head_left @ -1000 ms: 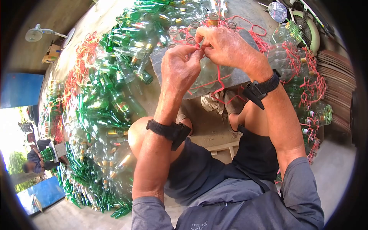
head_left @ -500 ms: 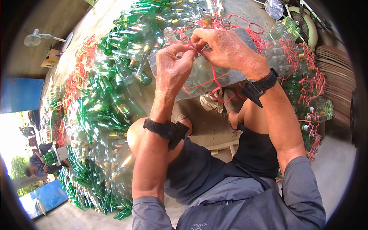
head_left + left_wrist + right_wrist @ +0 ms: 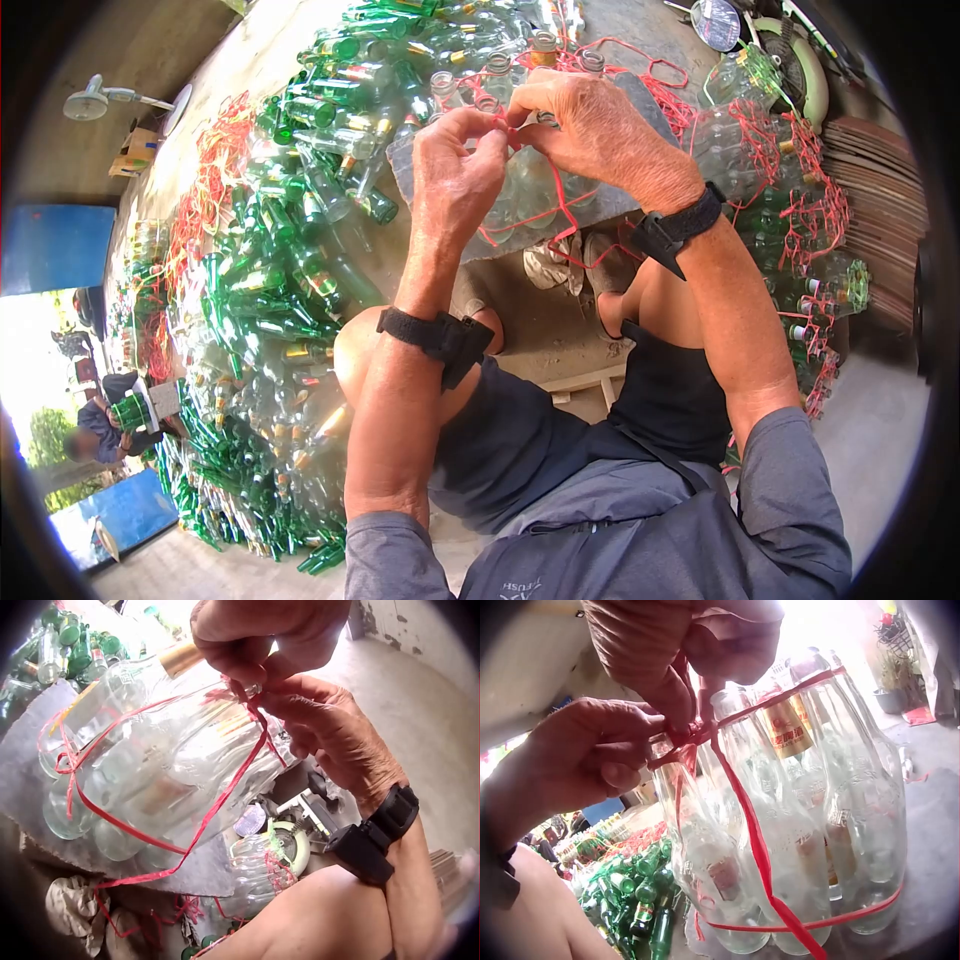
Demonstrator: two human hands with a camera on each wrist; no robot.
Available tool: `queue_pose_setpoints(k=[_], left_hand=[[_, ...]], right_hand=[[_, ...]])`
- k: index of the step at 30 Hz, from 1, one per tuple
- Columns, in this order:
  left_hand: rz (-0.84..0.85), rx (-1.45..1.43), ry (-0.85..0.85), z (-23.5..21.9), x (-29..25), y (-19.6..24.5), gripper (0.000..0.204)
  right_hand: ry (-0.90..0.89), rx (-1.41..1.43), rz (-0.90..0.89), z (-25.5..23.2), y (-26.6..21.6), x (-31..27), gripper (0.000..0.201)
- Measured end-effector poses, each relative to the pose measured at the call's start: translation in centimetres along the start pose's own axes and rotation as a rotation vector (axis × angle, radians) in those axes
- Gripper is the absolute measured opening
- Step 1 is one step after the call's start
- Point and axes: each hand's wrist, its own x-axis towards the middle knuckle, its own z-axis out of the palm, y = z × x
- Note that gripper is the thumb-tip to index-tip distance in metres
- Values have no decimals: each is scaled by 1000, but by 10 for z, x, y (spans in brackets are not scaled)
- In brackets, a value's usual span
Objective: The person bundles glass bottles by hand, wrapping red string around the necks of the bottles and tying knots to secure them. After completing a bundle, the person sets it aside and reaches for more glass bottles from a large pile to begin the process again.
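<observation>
Several clear glass bottles (image 3: 780, 847) stand bunched upright on a grey stone slab (image 3: 500, 243), with red plastic twine (image 3: 748, 817) around their lower parts and near their necks. The left hand (image 3: 455, 180) pinches the twine between thumb and forefinger beside a bottle neck. Against it, the right hand (image 3: 605, 125) pinches the same twine, fingertips almost touching the left ones. In the right wrist view a twine crossing (image 3: 694, 735) shows under the fingertips. A loose strand (image 3: 240, 772) hangs down past the slab's edge in the left wrist view.
Green and clear bottles (image 3: 290, 240) lie heaped at the left, with tangled red twine (image 3: 205, 190) beside them. Tied bottles (image 3: 745, 150) stand right of the slab near a wheel (image 3: 800, 80) and stacked brown sheets (image 3: 870, 215). Another person (image 3: 105, 425) is at far left.
Both hands and the pinched twine shifted slightly left in the head view over the first half second, then barely moved. Both hands keep hold of the twine.
</observation>
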Motion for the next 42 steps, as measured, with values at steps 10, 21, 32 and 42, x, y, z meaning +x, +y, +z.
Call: queue_pose_setpoints(k=[10, 21, 32, 42], left_hand=[[-7, -21, 25, 3, 1, -7, 21], [-131, -84, 26, 3, -1, 3, 17], [-158, -76, -11, -1, 0, -6, 14], [-106, -176, -60, -6, -1, -11, 14]], right_hand=[[8, 5, -21, 3, -3, 0, 18], [10, -66, -35, 1, -2, 0, 11], [-67, -60, 52, 0, -10, 1, 16], [-47, -44, 131, 4, -14, 2, 23]])
